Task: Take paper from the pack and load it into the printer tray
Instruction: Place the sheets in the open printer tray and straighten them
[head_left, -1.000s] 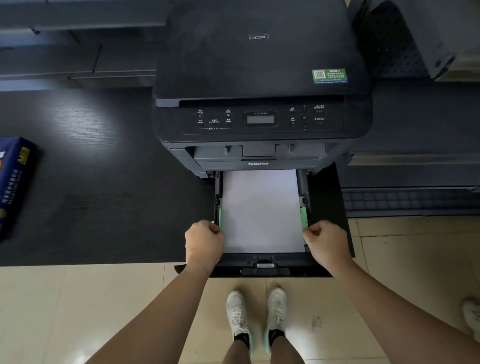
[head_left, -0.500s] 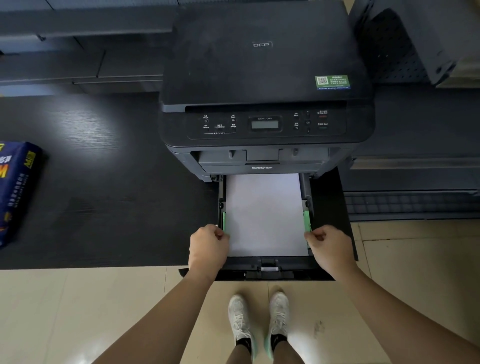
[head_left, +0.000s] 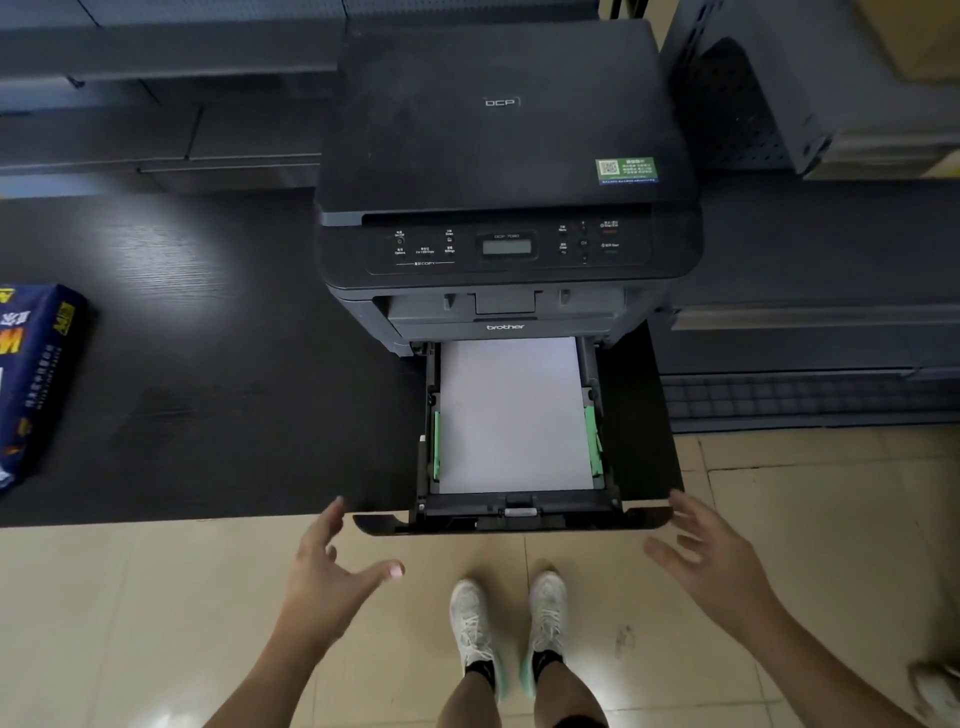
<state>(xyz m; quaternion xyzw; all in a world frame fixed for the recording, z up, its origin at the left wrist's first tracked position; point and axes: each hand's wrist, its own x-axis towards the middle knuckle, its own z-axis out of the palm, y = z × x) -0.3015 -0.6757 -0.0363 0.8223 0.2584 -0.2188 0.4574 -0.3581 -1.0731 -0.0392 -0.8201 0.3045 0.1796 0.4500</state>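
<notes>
White paper (head_left: 511, 415) lying flat in the pulled-out tray (head_left: 514, 512), centre frame, far end hidden under the printer (head_left: 506, 171). Left hand (head_left: 324, 587) and right hand (head_left: 714, 564) spread wide, empty, below the tray. Paper pack (head_left: 36, 374) cut off at left edge on the table (head_left: 208, 364).

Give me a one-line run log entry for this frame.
phase: paper loaded | tray: pulled out, paper flat between green guides | left hand: open, off tray | right hand: open, off tray | next, likely: push tray in
</notes>
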